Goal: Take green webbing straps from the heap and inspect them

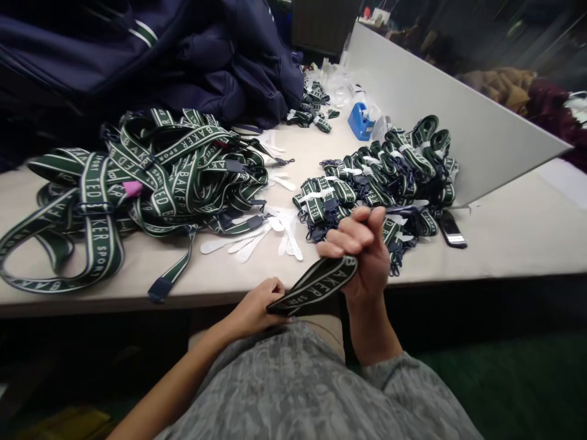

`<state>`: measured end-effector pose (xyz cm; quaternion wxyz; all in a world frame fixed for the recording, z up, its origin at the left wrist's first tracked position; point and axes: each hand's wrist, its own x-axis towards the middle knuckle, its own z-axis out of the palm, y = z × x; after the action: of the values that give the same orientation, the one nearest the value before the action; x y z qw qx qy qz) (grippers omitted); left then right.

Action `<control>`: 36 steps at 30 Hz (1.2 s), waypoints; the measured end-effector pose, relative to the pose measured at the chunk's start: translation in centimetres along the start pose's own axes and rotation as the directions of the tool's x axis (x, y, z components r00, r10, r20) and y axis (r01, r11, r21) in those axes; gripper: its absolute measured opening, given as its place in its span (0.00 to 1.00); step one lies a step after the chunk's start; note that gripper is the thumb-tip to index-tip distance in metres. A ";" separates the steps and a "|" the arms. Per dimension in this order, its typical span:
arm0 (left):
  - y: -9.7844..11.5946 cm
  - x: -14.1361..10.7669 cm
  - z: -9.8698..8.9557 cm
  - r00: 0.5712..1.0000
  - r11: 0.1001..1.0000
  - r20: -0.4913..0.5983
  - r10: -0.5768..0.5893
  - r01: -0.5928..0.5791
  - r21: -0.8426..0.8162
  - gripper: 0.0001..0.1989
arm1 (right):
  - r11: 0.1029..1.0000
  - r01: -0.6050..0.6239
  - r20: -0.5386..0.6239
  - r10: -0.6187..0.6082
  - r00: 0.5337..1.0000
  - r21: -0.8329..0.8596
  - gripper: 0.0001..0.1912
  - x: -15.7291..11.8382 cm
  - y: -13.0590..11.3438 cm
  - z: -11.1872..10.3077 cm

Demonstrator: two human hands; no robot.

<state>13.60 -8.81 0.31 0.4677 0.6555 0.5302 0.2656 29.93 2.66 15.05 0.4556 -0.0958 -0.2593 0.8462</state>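
Note:
Between my hands runs a dark green webbing strap with white edge stripes and white lettering. My left hand is closed on its lower end, close to my body. Raised higher, my right hand has its fingers curled around the other end, and a dark piece sticks out past the fingertips. Loose straps of the same kind lie heaped on the table to the left. Beyond my right hand sits a pile of folded straps held with white bands. White serrated plastic strips are spread between the two piles.
Navy fabric bags are heaped at the back left. A blue tape dispenser stands near a grey slanted panel on the right. A phone lies beside the folded straps, and the table's front edge is just ahead of me.

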 end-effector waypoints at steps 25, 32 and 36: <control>-4.8 -4.9 -1.0 0.988 0.959 -0.115 -0.106 0.070 -0.276 0.17 | -0.095 -0.484 -0.077 -0.944 0.322 -0.870 0.44 2.2 -12.2 -1.0; -2.9 -9.2 -4.9 0.438 0.982 -0.899 0.009 0.166 0.091 0.11 | -0.207 -0.555 -0.087 -0.885 0.457 -0.806 0.46 1.7 -8.4 3.6; 1.4 -10.7 -8.1 0.345 0.827 -0.799 0.493 0.098 0.553 0.20 | -0.803 -0.596 0.299 -0.573 0.763 -0.015 0.42 2.3 -6.6 2.1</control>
<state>4.21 -16.17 6.61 -0.1402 0.5519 0.6594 0.4909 32.49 6.77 20.49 -0.0961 0.6494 0.6553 0.3737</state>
